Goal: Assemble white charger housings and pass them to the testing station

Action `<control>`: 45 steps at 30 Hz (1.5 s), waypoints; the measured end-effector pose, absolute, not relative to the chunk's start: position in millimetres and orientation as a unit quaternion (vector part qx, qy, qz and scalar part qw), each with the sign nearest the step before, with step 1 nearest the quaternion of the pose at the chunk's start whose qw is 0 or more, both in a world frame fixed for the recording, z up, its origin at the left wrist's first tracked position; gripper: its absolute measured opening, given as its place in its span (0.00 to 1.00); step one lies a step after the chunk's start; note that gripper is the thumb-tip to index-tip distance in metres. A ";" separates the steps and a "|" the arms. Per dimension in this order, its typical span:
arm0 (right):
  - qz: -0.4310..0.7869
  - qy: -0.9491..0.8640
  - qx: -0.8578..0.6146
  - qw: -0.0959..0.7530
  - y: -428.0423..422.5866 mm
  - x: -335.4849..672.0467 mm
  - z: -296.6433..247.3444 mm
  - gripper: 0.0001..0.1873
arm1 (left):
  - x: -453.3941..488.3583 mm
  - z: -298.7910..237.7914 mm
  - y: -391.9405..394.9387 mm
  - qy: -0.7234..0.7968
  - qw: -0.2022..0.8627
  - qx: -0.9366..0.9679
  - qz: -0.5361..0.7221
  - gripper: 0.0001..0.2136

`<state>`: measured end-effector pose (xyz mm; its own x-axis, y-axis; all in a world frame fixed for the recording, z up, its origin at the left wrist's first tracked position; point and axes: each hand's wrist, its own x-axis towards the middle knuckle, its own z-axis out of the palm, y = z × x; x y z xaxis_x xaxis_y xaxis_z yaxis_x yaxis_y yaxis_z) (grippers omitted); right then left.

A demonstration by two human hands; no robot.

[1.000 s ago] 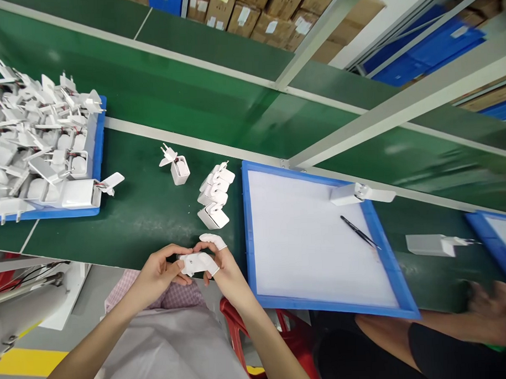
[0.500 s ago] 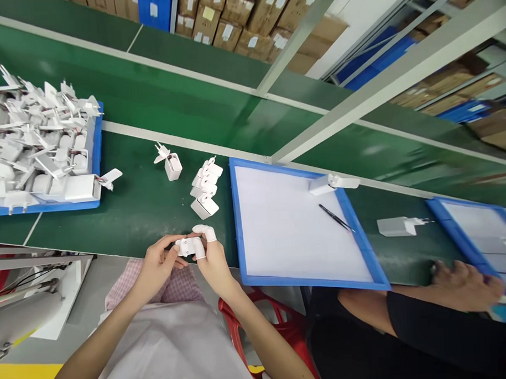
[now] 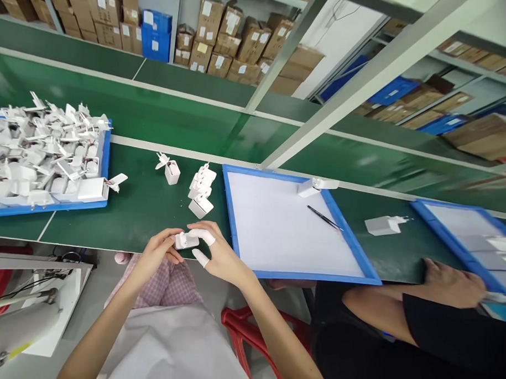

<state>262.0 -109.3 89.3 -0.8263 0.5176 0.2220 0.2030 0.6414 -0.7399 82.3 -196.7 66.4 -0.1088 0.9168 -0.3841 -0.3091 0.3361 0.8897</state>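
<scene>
Just off the bench's front edge, my left hand (image 3: 160,248) pinches the left end of a white plug adapter (image 3: 187,241). My right hand (image 3: 219,257) is at the adapter's other end, with white finger cots on thumb and index finger. That index finger touches the adapter's upper right side, while the thumb is spread away below it. Past my hands stands a short row of similar white adapters (image 3: 201,205). Behind and to the left of it is a single white adapter housing (image 3: 172,173) with its pronged part hanging loose at the top.
A blue-edged tray (image 3: 109,156) at left is heaped with white adapter parts. To the right lies a blue-rimmed white tray (image 3: 279,227) with tweezers (image 3: 324,217) and an adapter piece (image 3: 315,186). Another person's hand (image 3: 455,284) rests farther right. A red stool (image 3: 245,328) stands below.
My right thumb has come off the adapter and spread away, and the index finger now lies along its upper side. The adapter has turned slightly. The camera view has shifted a little.
</scene>
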 end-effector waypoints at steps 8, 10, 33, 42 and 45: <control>0.408 -0.865 -0.223 0.190 -103.7 251.6 73.4 0.22 | 66.0 69.7 -201.7 0.593 0.520 0.317 0.528 0.22; 0.416 -0.850 -0.241 0.214 -103.3 254.0 75.3 0.18 | 64.6 69.7 -200.1 0.606 0.498 0.330 0.525 0.22; 0.459 -0.803 -0.281 0.258 -123.2 255.2 80.3 0.11 | 68.3 81.0 -184.3 0.562 0.617 0.390 0.390 0.21; 0.602 -0.657 -0.345 0.295 -118.7 244.8 66.1 0.14 | 66.2 74.6 -187.7 0.565 0.635 0.324 0.416 0.28; 0.686 -0.572 -0.351 0.281 -114.2 242.1 63.4 0.15 | 69.0 69.3 -190.9 0.568 0.625 0.313 0.435 0.28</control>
